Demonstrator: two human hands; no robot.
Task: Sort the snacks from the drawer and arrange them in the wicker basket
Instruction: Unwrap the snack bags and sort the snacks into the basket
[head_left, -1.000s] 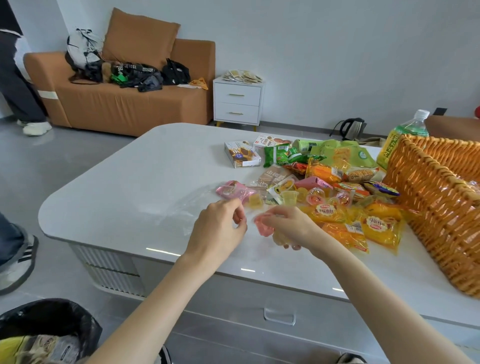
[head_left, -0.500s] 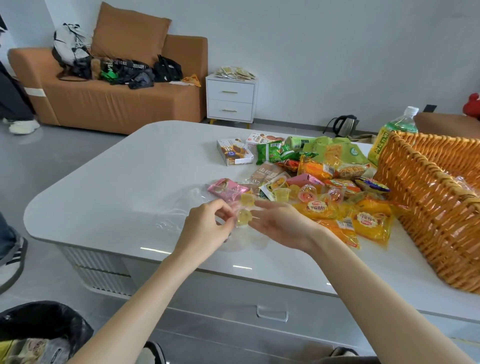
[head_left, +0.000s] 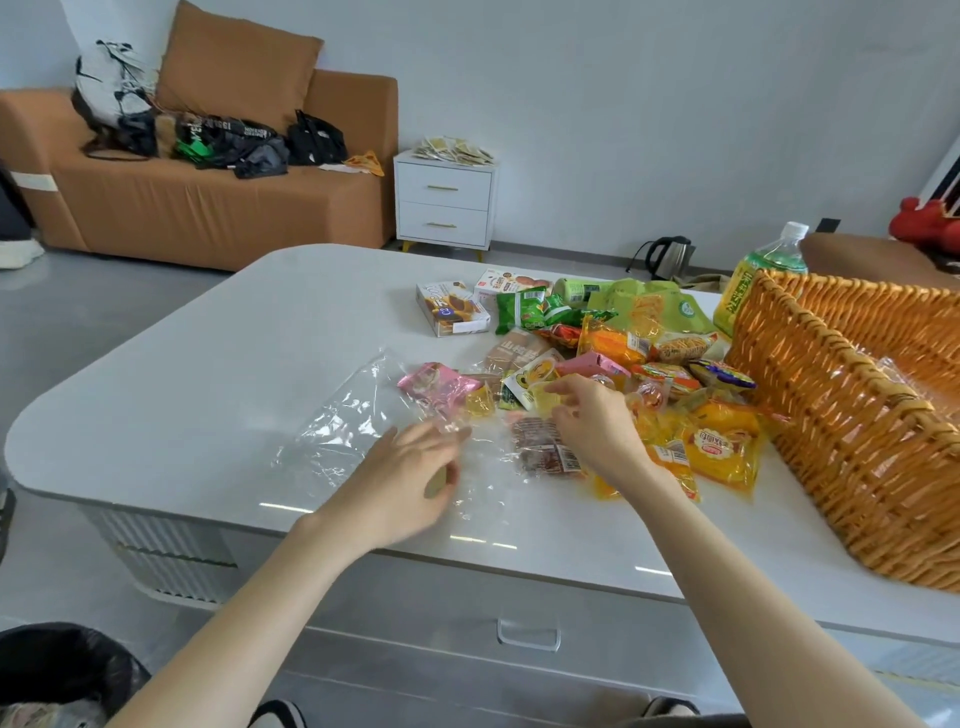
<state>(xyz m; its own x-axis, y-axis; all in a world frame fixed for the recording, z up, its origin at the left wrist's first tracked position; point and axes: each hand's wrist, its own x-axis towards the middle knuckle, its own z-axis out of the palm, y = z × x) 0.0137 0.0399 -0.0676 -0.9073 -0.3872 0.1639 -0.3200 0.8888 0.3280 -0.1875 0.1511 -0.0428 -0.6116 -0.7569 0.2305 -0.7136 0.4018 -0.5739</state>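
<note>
- Fingers (head_left: 431, 441) of the left hand (head_left: 400, 488) show blurred above a crinkled clear plastic bag (head_left: 337, 431) on the glossy white counter (head_left: 182, 389); I cannot tell whether they grip anything.
- Just right of it, fingers (head_left: 563, 387) of the right hand (head_left: 602, 426) pinch a small translucent yellow jelly cup (head_left: 543, 401).
- Shiny film packets and flat cardboard boxes of snacks (head_left: 722, 452) lie heaped mid-counter.
- Beside them, at the right edge, stands the coarse-woven orange wicker basket (head_left: 857, 415).

Room over table (head_left: 182, 405) L; snack pile (head_left: 618, 343), basket (head_left: 831, 431) wall block R.
</note>
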